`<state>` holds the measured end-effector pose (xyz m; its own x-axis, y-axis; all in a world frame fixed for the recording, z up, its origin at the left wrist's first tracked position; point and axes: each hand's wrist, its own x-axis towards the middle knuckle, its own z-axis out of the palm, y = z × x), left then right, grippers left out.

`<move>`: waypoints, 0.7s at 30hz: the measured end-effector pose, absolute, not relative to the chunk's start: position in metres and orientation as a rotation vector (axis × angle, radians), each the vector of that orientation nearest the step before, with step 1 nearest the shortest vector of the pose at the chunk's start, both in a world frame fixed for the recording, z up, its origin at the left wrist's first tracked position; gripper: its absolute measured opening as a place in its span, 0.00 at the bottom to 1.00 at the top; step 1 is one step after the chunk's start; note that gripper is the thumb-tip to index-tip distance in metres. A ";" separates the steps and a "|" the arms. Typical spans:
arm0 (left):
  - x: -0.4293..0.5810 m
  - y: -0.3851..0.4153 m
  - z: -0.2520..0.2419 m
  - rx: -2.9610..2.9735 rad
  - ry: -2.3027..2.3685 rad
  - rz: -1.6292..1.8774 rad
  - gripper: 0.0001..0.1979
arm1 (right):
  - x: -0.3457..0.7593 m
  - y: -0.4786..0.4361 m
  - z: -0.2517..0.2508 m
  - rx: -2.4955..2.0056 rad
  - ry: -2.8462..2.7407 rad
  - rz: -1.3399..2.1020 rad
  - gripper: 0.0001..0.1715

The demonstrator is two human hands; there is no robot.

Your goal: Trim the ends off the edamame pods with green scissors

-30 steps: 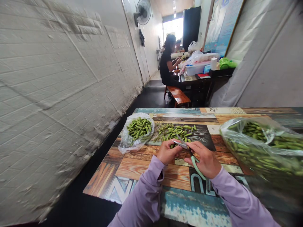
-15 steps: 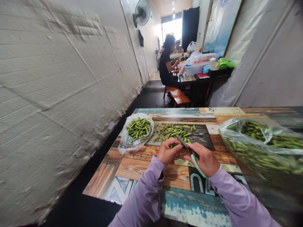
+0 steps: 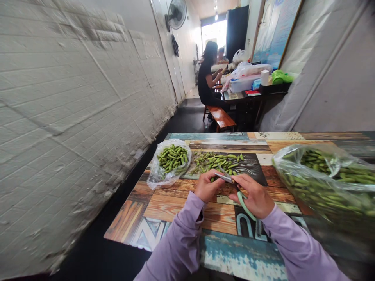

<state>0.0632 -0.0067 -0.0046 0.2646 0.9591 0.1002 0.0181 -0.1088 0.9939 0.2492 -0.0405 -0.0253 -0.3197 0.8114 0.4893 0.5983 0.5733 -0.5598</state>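
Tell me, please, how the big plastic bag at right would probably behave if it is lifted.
The bag would probably sag and change shape, since its film looks thin and wrinkled. It may feel fairly heavy, as many green pods fill it. Some pods could spill if it tips, because its mouth seems open.

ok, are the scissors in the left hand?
No, the scissors are gripped in the right hand, while the left hand is close by the blade end.
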 end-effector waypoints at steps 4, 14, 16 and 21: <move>0.062 -0.007 -0.002 1.538 0.966 1.091 0.12 | 0.252 -0.039 -0.025 -1.101 -2.070 0.375 0.28; 0.060 -0.003 -0.006 1.662 0.977 1.090 0.12 | 0.253 -0.040 -0.023 -1.119 -2.094 0.383 0.26; 0.060 -0.003 -0.006 1.649 0.993 1.086 0.12 | 0.253 -0.040 -0.022 -1.137 -2.091 0.374 0.26; 0.061 -0.002 -0.007 1.655 0.994 1.124 0.11 | 0.252 -0.041 -0.026 -1.153 -2.100 0.351 0.23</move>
